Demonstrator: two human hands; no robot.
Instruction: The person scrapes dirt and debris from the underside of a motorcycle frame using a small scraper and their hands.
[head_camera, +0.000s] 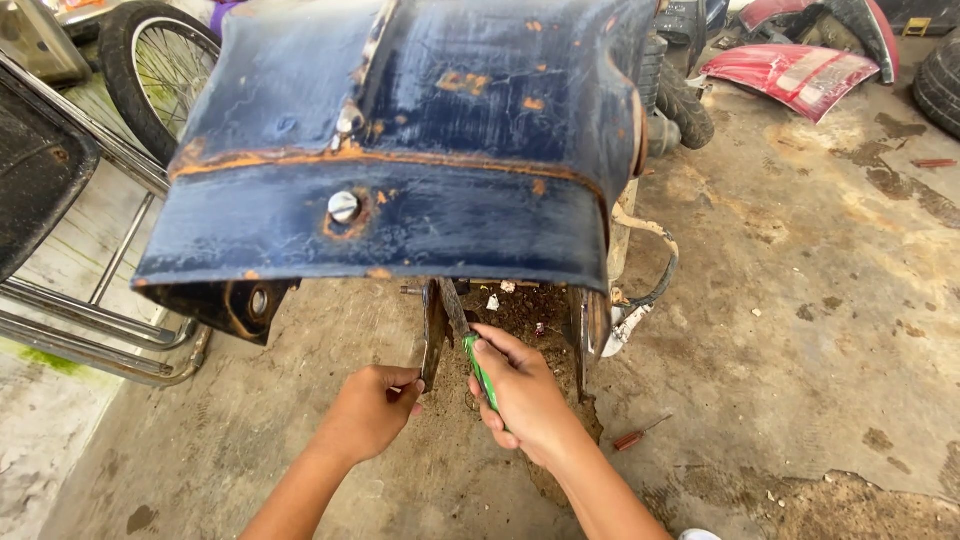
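A dark blue, rusty metal fender (420, 150) of a vehicle fills the upper middle, with a round bolt head (343, 206) on its rear lip. Below it hangs a rusty metal bracket (434, 335). My left hand (375, 408) is closed around the lower end of that bracket. My right hand (522, 395) grips a green-handled tool (481, 372), whose metal end reaches up under the fender beside the bracket. What the tool's tip touches is hidden by the fender.
A small red-handled screwdriver (636, 435) lies on the stained concrete floor to the right. A metal frame (95, 325) and a spoked wheel (150, 70) stand at left. Red body panels (795, 75) and tyres (680, 100) lie at the back right.
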